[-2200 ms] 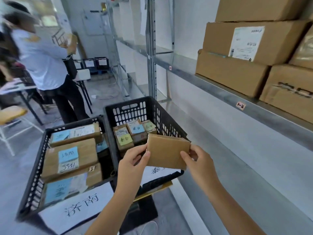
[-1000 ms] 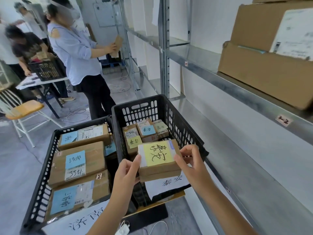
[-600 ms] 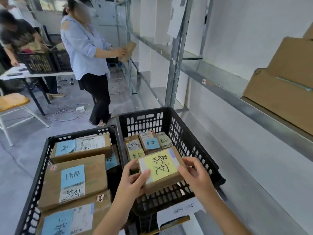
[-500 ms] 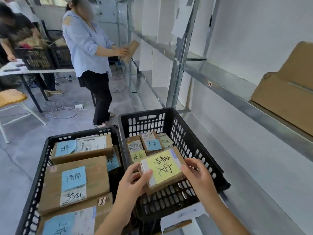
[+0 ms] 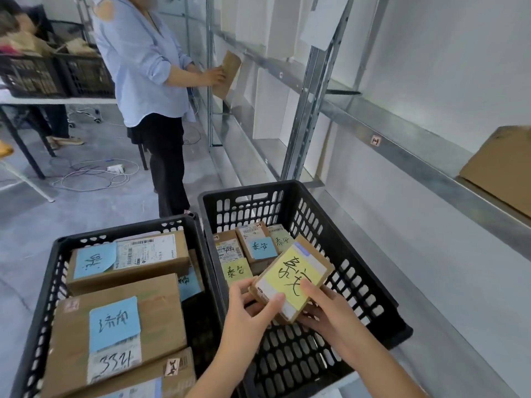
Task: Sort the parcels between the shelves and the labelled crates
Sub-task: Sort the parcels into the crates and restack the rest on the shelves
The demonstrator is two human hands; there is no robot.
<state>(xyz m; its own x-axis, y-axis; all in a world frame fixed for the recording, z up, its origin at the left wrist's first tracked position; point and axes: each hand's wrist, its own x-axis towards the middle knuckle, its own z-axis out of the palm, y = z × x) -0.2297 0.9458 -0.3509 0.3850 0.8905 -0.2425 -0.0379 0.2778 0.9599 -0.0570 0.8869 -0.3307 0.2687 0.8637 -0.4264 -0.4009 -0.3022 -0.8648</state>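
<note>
I hold a small brown parcel (image 5: 293, 278) with a yellow handwritten note on top, tilted, inside the right black crate (image 5: 370, 285) and just above its bare near floor. My left hand (image 5: 250, 314) grips its near left corner, thumb on top. My right hand (image 5: 327, 311) holds its near right side. At the far end of this crate lie several small parcels (image 5: 253, 248) with blue and green notes. The left black crate (image 5: 51, 271) holds three large brown boxes (image 5: 120, 320) with blue notes.
Metal shelving (image 5: 402, 145) runs along the right wall, with a large cardboard box (image 5: 502, 165) on it at the far right. A person in a light blue shirt (image 5: 143, 61) stands ahead holding a brown envelope at the shelf. Cables lie on the floor; a table with black crates stands far left.
The parcel was turned over so that its yellow note faces up, then lowered from above the crate's front rim down into the right crate. My view shifted left along the shelf.
</note>
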